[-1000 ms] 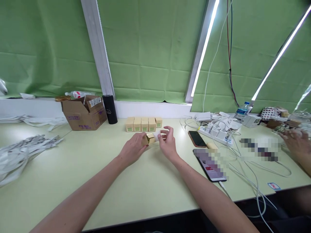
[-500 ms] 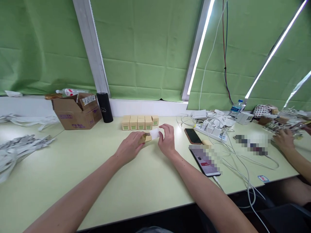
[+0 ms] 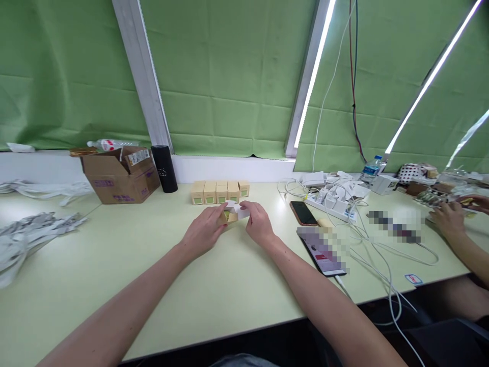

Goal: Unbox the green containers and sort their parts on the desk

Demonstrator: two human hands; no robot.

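Note:
My left hand [image 3: 204, 229] is closed around a small tan cardboard box [image 3: 232, 220], which it holds just above or on the table. The box's end faces right and stands open, and something yellowish shows inside, too small to make out. A white flap [image 3: 242, 213] sticks out at that end. My right hand [image 3: 259, 223] has its thumb and fingers closed on this flap, close beside the box. Part of the box is hidden behind my left fingers. Just beyond my hands stands a row of several small tan boxes [image 3: 216, 192] with green-marked labels.
A brown carton [image 3: 120, 176] and black cylinder [image 3: 165, 168] stand at the back left. White strips [image 3: 34, 232] lie far left. On the right are two phones [image 3: 303, 213], a power strip [image 3: 332, 208] and loose cables. A co-worker's hand [image 3: 451, 216] is at far right.
My right hand has moved slightly left, nearer the box, pushing the white flap closer to its open end. A second white edge now shows above the opening. The left hand stays put.

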